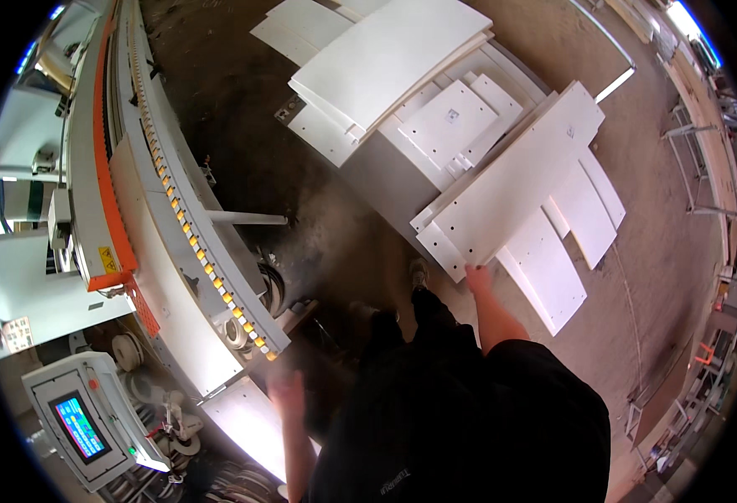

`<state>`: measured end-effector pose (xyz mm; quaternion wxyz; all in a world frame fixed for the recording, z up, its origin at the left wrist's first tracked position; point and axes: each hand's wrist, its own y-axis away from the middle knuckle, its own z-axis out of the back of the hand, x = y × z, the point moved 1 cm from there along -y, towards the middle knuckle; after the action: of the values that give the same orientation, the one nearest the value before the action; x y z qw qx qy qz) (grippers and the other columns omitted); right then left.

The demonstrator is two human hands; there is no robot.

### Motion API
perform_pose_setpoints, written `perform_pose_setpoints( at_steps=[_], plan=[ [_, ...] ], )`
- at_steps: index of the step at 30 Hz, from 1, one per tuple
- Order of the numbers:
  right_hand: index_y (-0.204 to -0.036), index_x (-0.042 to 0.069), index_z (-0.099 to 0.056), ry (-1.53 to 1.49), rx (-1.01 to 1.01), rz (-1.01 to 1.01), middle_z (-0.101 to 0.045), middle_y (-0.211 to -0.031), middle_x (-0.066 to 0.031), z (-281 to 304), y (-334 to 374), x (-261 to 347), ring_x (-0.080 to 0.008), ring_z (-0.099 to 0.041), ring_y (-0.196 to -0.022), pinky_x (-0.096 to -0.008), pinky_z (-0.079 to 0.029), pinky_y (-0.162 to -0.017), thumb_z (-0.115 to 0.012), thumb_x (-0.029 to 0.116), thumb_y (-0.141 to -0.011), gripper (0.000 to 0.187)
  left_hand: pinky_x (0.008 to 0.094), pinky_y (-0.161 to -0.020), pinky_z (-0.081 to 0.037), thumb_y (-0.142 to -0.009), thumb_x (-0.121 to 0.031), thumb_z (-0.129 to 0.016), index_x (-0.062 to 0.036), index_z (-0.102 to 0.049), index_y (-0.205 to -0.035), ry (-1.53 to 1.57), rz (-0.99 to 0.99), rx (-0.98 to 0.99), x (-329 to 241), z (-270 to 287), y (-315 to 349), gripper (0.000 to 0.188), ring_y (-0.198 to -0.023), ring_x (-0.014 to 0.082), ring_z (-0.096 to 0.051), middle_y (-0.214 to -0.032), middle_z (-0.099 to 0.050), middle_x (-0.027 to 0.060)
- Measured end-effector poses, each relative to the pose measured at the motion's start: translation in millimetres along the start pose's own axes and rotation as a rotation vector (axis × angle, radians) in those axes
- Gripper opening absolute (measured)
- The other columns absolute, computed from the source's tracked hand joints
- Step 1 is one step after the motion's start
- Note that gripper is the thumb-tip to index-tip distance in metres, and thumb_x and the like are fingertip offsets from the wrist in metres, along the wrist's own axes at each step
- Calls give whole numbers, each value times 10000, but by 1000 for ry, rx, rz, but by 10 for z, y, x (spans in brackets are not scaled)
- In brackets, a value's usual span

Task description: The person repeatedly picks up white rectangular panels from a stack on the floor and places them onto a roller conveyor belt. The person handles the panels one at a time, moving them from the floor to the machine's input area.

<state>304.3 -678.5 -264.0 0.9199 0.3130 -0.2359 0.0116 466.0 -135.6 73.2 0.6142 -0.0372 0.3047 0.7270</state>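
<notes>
My right hand (475, 277) is at the near edge of a drilled white panel (511, 197), its fingers closed at the edge. That panel lies on top of others on the right side of the stacks. My left hand (286, 391) is smeared by motion, so its fingers cannot be made out. It is beside a bright white panel (247, 423) at the near end of a long machine, and I cannot tell whether it touches it. A row of yellow-orange rollers (191, 237) runs along the machine's side.
Further white panels (393, 59) are piled ahead, with a small drilled panel (449, 123) among them. A control box with a lit screen (81, 427) stands at lower left. Coiled edging rolls (243, 486) lie near it. Racks (695, 159) line the right side.
</notes>
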Motion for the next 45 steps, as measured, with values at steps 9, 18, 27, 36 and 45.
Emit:
perform_pose_setpoints(
  at_steps=[9, 18, 27, 36, 45],
  plan=[
    [-1343, -75, -555, -420, -6, -276, -644, -1316, -203, 81, -421, 206, -360, -655, -1131, -489, -566, -833, -823, 462, -848, 778, 366, -940, -544, -945, -205, -694, -93, -652, -1330, 613, 33, 739, 475, -1106, 567, 403, -1187, 228, -673, -1286, -710, 97],
    [-1328, 83, -604, -991, 149, -415, -662, -1256, -79, 320, -269, -376, -257, -672, -1030, -422, -563, -795, -693, 482, -971, 543, 382, -960, -546, -941, -348, -676, -83, -699, -1257, -175, -113, 718, 203, -860, 138, 413, -1107, 313, -701, -1203, -737, 139],
    [-1382, 59, -571, -1044, 792, -304, -709, -1218, -114, 623, 706, -48, -258, -712, -1041, -413, -600, -868, -585, 341, -1066, 424, 318, -802, -557, -984, -251, -663, -22, -638, -1297, -69, -399, 752, -1087, -1403, -381, 389, -895, 183, -723, -1000, -747, 106],
    [-1246, 18, -659, -646, 1421, -98, -720, -1112, -98, 758, 2133, 881, -220, -691, -1002, -379, -576, -918, -644, 329, -1036, 376, 263, -558, -449, -1009, -211, -660, -45, -621, -1068, 901, 189, 617, -1813, -1973, -356, 181, -636, 90, -503, -827, -576, -3],
    [-1080, 161, -646, -1055, 645, -262, -692, -1023, -10, 970, 721, 299, -197, -658, -928, -424, -552, -864, -616, 489, -999, 340, 351, -718, -577, -1027, -192, -628, -56, -622, -1124, 922, 356, 364, -594, -579, -29, 167, -871, 184, -683, -988, -679, 49]
  ],
)
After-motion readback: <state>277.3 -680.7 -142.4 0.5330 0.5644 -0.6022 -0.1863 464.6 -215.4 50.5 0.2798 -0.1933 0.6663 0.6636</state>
